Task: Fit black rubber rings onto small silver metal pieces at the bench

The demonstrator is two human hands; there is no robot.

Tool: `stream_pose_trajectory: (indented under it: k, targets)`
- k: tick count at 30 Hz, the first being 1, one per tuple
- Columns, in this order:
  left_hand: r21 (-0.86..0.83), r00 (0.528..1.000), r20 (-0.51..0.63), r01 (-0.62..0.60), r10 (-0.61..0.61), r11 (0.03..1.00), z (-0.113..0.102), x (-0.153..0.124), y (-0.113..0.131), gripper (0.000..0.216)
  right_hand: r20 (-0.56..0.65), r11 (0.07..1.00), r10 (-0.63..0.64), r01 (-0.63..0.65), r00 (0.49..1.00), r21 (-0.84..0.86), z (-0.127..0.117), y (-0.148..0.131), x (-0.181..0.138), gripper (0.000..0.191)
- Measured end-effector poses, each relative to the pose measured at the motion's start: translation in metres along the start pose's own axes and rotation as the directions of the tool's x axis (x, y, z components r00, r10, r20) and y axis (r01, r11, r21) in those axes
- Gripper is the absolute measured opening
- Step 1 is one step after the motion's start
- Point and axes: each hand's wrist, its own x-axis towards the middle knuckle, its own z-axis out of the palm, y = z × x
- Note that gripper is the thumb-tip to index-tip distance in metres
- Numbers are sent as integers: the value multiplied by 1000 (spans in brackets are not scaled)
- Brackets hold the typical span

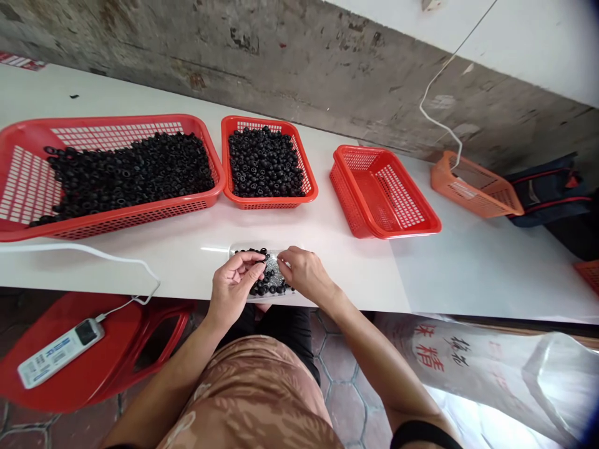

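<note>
A small clear tray (241,251) lies at the white table's near edge, holding several small black ring-shaped parts (269,284) and tiny clear beads. My left hand (231,288) hovers over its left side, thumb and fingers pinched on one black ring. My right hand (304,271) rests on the tray's right side, fingers curled and pinched over the pile. What its fingertips hold is hidden.
On the table (187,249) stand a large red basket (19,187) and a smaller red basket (271,199), both full of black rings, then a red basket (388,193) with nothing in it and an orange one (472,187). A red stool (93,368) carries a power strip (58,352).
</note>
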Motion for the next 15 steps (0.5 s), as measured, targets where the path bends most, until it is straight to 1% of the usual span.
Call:
stream_pose_trajectory:
  k: [2,3,5,7,9,11,13,15]
  targets:
    - [95,998,51,-35,30,995,-1,0,1,20,-80,975,46,-27,996,219,-4,4,-3,17]
    - [164,995,82,-66,53,984,0,0,1,21,-100,929,87,-44,991,367,-5,7,-5,15]
    - [319,983,146,-154,112,935,2,1,3,24,-71,762,167,-83,983,642,-7,12,-8,12]
    - [452,962,211,-252,172,856,7,2,3,27,18,586,185,-125,983,800,-7,17,-10,16]
    - [554,947,243,-315,212,771,14,3,2,28,88,435,167,-153,982,887,-7,19,-12,22]
    - [621,949,224,-314,221,718,19,5,-1,25,117,305,157,-160,981,939,-6,19,-13,27]
    - [638,960,191,-278,203,718,24,6,-3,20,120,196,166,-152,979,969,-5,18,-14,31]
    - [612,968,175,-249,178,751,27,8,-3,18,113,120,180,-136,977,983,-2,17,-15,33]
